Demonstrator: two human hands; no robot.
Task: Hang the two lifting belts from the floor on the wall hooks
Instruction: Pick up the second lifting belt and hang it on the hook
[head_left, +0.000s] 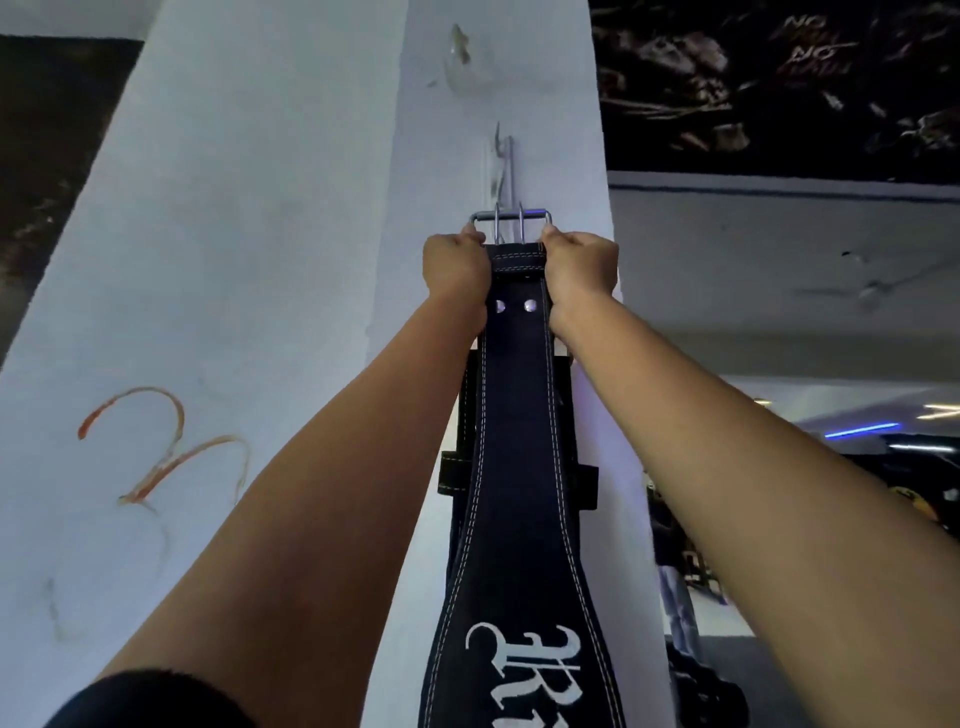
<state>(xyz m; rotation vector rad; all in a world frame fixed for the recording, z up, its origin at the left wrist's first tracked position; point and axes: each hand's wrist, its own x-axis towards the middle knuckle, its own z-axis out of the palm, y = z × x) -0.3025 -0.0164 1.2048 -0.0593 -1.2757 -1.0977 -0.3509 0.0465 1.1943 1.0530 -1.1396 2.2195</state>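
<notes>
gripping the belt (519, 467) buckle (510, 217), both hands beneath the wall hook (505, 156).

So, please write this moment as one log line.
left hand + right hand: grip belt | buckle just under hook | not hung yet

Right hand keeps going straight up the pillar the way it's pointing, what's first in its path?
Probably bare white pillar. The right hand grips the black lifting belt beside its buckle; the metal wall hook sits slightly left of that line, so the buckle likely meets it instead. Depth is unclear.
</notes>
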